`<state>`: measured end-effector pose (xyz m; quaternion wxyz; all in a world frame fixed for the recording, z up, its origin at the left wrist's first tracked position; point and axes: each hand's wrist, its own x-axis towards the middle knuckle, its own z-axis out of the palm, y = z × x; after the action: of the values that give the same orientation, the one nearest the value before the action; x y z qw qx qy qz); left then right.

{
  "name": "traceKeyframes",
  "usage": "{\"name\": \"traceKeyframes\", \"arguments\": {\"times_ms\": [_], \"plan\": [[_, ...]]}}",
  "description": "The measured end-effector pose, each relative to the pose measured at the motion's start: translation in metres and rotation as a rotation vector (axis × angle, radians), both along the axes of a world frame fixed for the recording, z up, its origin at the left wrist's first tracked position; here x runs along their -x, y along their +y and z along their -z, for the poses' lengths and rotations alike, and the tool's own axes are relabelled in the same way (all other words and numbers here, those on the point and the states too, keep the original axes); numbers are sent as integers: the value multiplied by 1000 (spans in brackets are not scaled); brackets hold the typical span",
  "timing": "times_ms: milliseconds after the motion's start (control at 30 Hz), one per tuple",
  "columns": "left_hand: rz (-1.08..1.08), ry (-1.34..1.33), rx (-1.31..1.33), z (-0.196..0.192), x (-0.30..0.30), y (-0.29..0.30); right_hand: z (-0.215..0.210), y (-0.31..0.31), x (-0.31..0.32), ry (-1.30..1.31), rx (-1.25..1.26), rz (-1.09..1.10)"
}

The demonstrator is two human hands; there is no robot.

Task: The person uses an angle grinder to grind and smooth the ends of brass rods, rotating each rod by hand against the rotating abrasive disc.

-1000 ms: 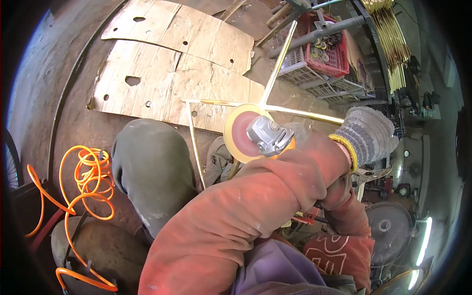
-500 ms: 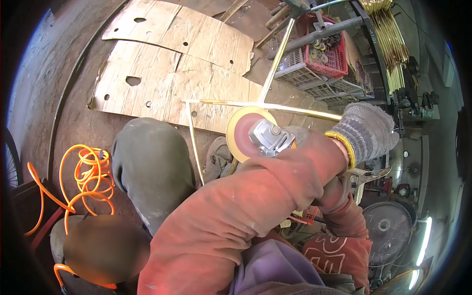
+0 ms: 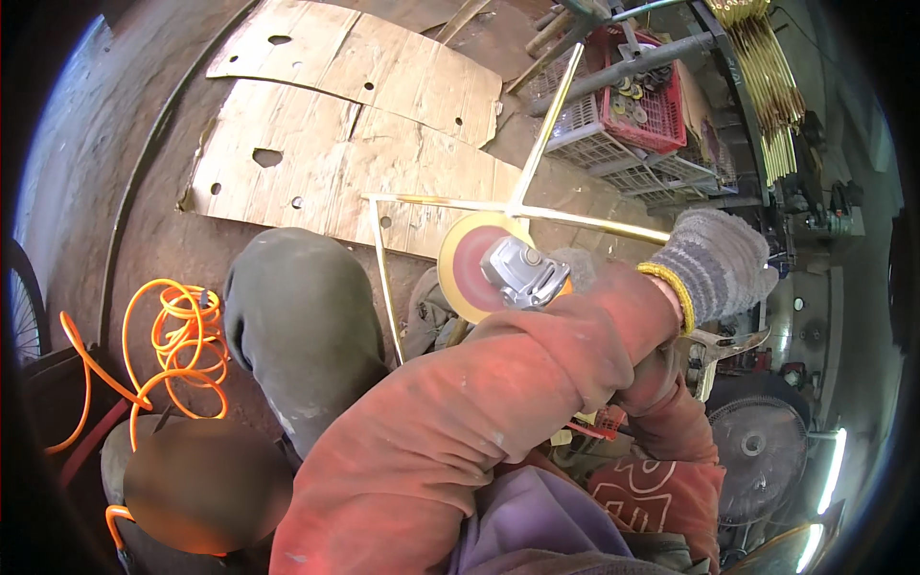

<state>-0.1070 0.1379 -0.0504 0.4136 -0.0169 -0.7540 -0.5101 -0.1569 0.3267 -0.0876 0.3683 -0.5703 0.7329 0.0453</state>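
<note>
My left forearm, in a red-orange sleeve, crosses the view to the right. My left hand (image 3: 717, 266), in a grey knit glove with a yellow cuff, is closed round the right end of a brass-coloured metal frame (image 3: 441, 201) of thin joined bars. Under that forearm, my right hand (image 3: 581, 262) grips an angle grinder (image 3: 522, 270); only a bit of its grey glove shows, the rest hidden by the left sleeve. The grinder's round yellow-rimmed disc (image 3: 454, 273) has a blurred reddish middle. Its upper edge lies close to the bars' joint; contact I cannot make out.
Flat cardboard sheets (image 3: 287, 144) with holes lie on the floor beyond the frame. An orange hose (image 3: 177, 335) is coiled at left. Far right are crates (image 3: 661, 120), a bundle of brass-coloured rods (image 3: 767, 86) and a fan (image 3: 752, 446). My bent knee (image 3: 302, 316) is beside the frame.
The grinder's disc has shifted slightly toward me and left, away from the bars' joint. The whole view has moved a little. Both hands keep their holds.
</note>
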Motion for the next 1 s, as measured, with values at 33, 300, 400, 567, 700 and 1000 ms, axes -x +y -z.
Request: {"name": "traceKeyframes", "arguments": {"times_ms": [33, 300, 400, 567, 700, 1000], "plan": [[5, -10, 1, 1, 1, 0, 0, -1, 0, -4, -11, -8], [69, -52, 11, -1, 6, 4, 4, 15, 18, 225, 258, -22], [43, -84, 39, -1, -4, -5, -1, 4, 15, 365, 117, -70], [18, -54, -2, 4, 1, -3, -15, -12, 7, 407, -83, -131], [53, -80, 13, -1, 1, 0, 3, 15, 23, 328, 179, -108], [40, -71, 16, 0, 1, 0, 13, 12, 25, 397, 38, -132]]}}
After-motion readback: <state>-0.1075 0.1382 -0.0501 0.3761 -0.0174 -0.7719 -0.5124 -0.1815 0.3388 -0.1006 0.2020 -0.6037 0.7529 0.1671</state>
